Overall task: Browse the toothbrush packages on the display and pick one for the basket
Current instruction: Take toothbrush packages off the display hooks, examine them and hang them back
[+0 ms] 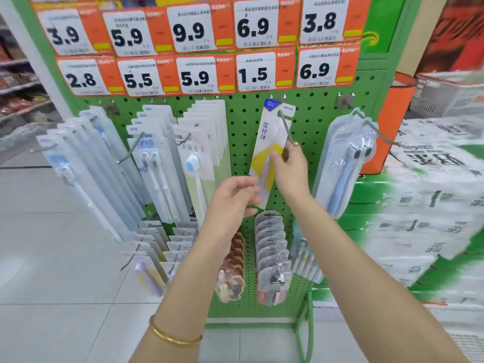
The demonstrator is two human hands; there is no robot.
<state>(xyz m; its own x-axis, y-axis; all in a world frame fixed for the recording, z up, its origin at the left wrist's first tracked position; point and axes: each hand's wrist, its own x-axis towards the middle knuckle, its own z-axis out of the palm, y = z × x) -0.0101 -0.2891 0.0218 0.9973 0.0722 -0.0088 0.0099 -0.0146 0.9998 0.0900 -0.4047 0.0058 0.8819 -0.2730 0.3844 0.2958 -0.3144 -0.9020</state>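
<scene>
We face a green perforated metal pegboard. Ten white-and-orange paper price tags run across its twelve o'clock edge in two rows of five. Below them, five wire pegs carry flat toothbrush packs.

At the centre hangs one long, narrow card toothbrush package, white with a yellow diamond and a blue top corner. It tilts, and its top hole is threaded on a thin steel hook.

Both of our hands are on it. The left hand, at six o'clock of the package, pinches its lower end between thumb and curled fingers. The right hand, at four o'clock, grips its right edge, one fingertip by the hook's rounded tip. One smooth gold bangle circles the left wrist.

At three o'clock hangs a clear, rounded plastic blister pack holding two blue brushes. At two o'clock, blurred, sits one white mesh basket, well apart from the package.
</scene>
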